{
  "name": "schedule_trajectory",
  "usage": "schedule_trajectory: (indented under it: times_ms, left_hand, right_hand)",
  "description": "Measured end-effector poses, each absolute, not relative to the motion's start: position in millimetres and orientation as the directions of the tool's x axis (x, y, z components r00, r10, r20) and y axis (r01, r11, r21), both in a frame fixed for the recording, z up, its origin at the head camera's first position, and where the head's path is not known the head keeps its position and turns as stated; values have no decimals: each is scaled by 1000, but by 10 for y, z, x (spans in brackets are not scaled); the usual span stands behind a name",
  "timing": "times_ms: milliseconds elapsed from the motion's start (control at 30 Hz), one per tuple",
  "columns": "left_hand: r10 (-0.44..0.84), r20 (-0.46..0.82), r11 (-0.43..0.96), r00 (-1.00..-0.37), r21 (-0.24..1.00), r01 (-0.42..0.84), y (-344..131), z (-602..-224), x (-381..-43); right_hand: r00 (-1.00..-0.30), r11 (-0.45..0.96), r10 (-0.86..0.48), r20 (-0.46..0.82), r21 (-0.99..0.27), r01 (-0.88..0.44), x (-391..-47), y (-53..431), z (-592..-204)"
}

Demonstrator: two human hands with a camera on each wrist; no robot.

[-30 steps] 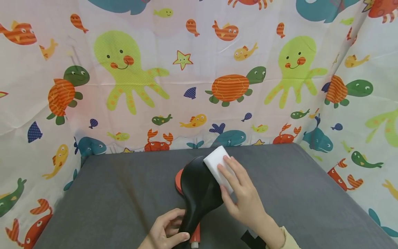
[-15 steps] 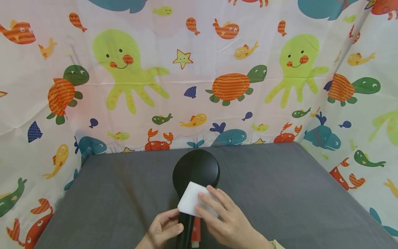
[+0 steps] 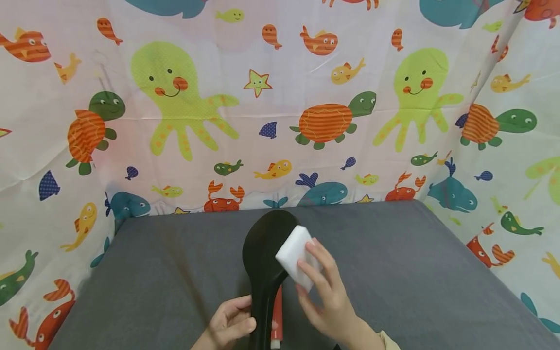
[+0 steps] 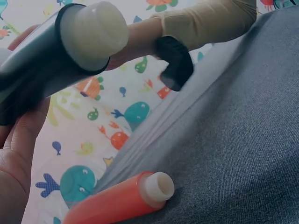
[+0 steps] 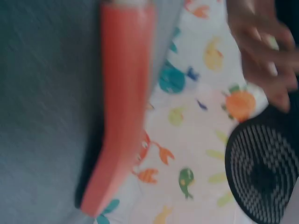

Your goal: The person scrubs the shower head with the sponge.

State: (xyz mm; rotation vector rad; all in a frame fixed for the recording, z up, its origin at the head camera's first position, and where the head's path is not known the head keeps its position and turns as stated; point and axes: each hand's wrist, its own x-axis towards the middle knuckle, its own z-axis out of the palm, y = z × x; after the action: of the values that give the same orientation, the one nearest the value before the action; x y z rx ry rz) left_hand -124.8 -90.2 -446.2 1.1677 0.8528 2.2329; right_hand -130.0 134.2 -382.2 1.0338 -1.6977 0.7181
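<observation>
My left hand grips the handle of a black handheld shower head, raised above the table with its smooth back facing the head camera. Its ringed spray face shows in the right wrist view, and its pale threaded end in the left wrist view. A white sponge block is pinched between the thumb and fingers of my right hand, overlapping the right edge of the shower head. Below lies a red shower head, mostly hidden behind the black one in the head view.
A grey cloth covers the table. Behind it and along both sides hangs a white curtain printed with sea animals. A black strap hangs at the right forearm by the pale sleeve.
The sponge went from the shower head's upper right edge down to its neck, then back up to the right edge. The black shower head swung from a rightward tilt to more upright.
</observation>
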Motion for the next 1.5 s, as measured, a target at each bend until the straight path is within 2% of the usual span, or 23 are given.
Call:
schedule_trajectory:
  times_ms: [100, 167, 233, 367, 433, 467, 600, 667, 700, 767, 900, 1000, 1100, 1133, 1200, 1267, 1400, 1500]
  left_hand:
    - [648, 558, -695, -518, 712, -103, -902, -4467, -1254]
    - [643, 571, -697, -510, 713, -81, -900, -4471, -1260]
    - [642, 582, -702, -499, 708, -77, -891, -4475, -1264]
    - [634, 627, -714, -453, 700, -30, -857, -4483, -1279]
    - [638, 633, -719, -440, 693, -46, -849, -4490, -1276]
    - [641, 633, -718, -435, 695, -47, -849, -4494, -1273]
    - [669, 603, -703, -434, 703, -106, -856, -4507, -1239]
    - [664, 617, -697, -422, 715, -52, -850, -4506, -1236]
    - [660, 624, -699, -418, 714, -37, -847, -4505, -1236]
    - [647, 637, -708, -419, 706, -20, -844, -4496, -1244]
    - [621, 635, -728, -460, 685, -38, -861, -4471, -1259]
    - [611, 621, -728, -490, 684, -41, -879, -4454, -1258]
    - [626, 599, -715, -499, 696, -62, -889, -4449, -1252]
    - [631, 594, -711, -499, 701, -66, -888, -4448, -1249]
    - [638, 586, -704, -500, 707, -69, -889, -4452, -1246]
    - [634, 589, -703, -502, 709, -56, -887, -4456, -1240]
    - [636, 591, -689, -497, 724, -21, -879, -4479, -1207]
    - [665, 535, -666, -520, 741, -89, -874, -4487, -1157]
  right_hand:
    - [-44, 449, -418, 907, 164, -878, -1238, 1277, -3874]
    - [2, 442, -476, 880, 241, -864, -1222, 1266, -3893]
    - [4, 451, -497, 868, 262, -853, -1224, 1283, -3894]
    - [-1, 491, -431, 903, 234, -839, -1296, 1372, -3802]
    - [-46, 481, -369, 928, 149, -864, -1325, 1421, -3727]
    - [-89, 465, -332, 939, 80, -882, -1333, 1443, -3685]
    - [-340, 321, -185, 922, -270, -908, -1282, 1502, -3532]
    - [-403, 257, -143, 904, -359, -897, -1234, 1503, -3492]
    - [-407, 236, -136, 903, -370, -899, -1210, 1495, -3488]
    - [-361, 231, -149, 921, -322, -918, -1176, 1468, -3515]
    - [-154, 301, -266, 952, -70, -951, -1159, 1387, -3633]
    - [3, 365, -388, 922, 157, -918, -1160, 1340, -3716]
    - [87, 409, -451, 888, 292, -865, -1172, 1325, -3760]
    - [95, 422, -453, 886, 307, -853, -1183, 1333, -3764]
    - [81, 432, -428, 900, 283, -857, -1221, 1360, -3756]
    - [31, 435, -369, 929, 202, -877, -1272, 1403, -3728]
    - [-195, 372, -212, 958, -105, -922, -1334, 1483, -3618]
    - [-353, 281, -139, 925, -305, -910, -1327, 1522, -3533]
